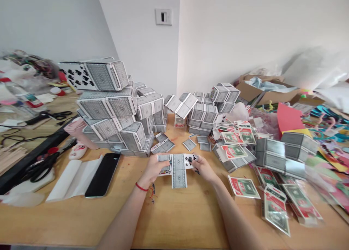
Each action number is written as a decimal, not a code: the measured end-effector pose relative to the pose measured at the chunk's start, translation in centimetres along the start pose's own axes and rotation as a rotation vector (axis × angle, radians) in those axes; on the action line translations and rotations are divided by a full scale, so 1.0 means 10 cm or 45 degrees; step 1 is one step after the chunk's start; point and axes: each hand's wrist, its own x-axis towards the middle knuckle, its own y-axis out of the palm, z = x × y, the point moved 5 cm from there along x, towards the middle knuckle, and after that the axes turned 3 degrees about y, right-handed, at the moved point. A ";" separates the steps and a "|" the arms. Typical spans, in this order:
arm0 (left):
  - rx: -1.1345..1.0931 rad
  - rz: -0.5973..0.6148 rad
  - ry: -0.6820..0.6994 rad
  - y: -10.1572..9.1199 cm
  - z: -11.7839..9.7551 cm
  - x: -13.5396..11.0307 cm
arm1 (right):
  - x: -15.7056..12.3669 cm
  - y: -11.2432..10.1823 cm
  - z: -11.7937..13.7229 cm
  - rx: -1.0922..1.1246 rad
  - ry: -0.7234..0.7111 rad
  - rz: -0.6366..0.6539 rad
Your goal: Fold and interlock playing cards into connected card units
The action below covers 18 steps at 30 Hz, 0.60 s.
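Both my hands hold a flat cross of folded playing cards (178, 166) just above the wooden table (174, 213). My left hand (155, 168) grips its left arm, fingers curled around the cards; a red thread is tied at that wrist. My right hand (201, 167) pinches the right arm, where a face card with black clubs shows. Just behind the hands lie loose folded cards (163, 144). A tall stack of card cubes (114, 112) rises at the back left, and a smaller stack (203, 113) stands at the back centre.
A black phone (103, 174) and white paper (73, 178) lie left of my hands. Black scissors (40, 166) sit further left. Card packs (244, 186) and more cubes (283, 152) crowd the right side, with coloured paper (289, 117) and a cardboard box (261, 88) behind.
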 end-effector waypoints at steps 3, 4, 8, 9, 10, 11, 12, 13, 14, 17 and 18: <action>0.024 0.019 0.028 0.03 0.03 0.01 | 0.00 0.04 -0.01 -0.052 -0.022 0.008; 0.035 0.018 0.043 0.04 0.03 0.01 | 0.01 0.05 -0.02 -0.066 -0.029 0.010; 0.081 0.004 0.102 0.05 0.03 0.00 | 0.02 0.07 -0.05 -0.107 -0.057 0.011; 0.093 0.008 0.120 0.06 0.02 0.00 | 0.02 0.07 -0.05 -0.117 -0.063 0.004; 0.104 0.018 0.136 0.06 0.02 -0.01 | 0.02 0.07 -0.06 -0.125 -0.069 -0.002; 0.113 0.029 0.147 0.06 0.01 -0.01 | 0.01 0.07 -0.07 -0.132 -0.075 -0.008; 0.122 0.037 0.151 0.07 0.00 -0.02 | 0.01 0.07 -0.08 -0.134 -0.078 -0.015; 0.132 0.038 0.149 0.07 0.00 -0.02 | 0.01 0.08 -0.09 -0.136 -0.080 -0.021; 0.143 0.036 0.145 0.08 0.00 -0.02 | 0.01 0.08 -0.10 -0.139 -0.083 -0.029; 0.186 -0.010 0.145 0.09 0.02 -0.02 | -0.01 0.11 -0.12 -0.170 -0.108 -0.061; 0.197 -0.026 0.150 0.09 0.03 -0.02 | -0.02 0.12 -0.12 -0.184 -0.117 -0.068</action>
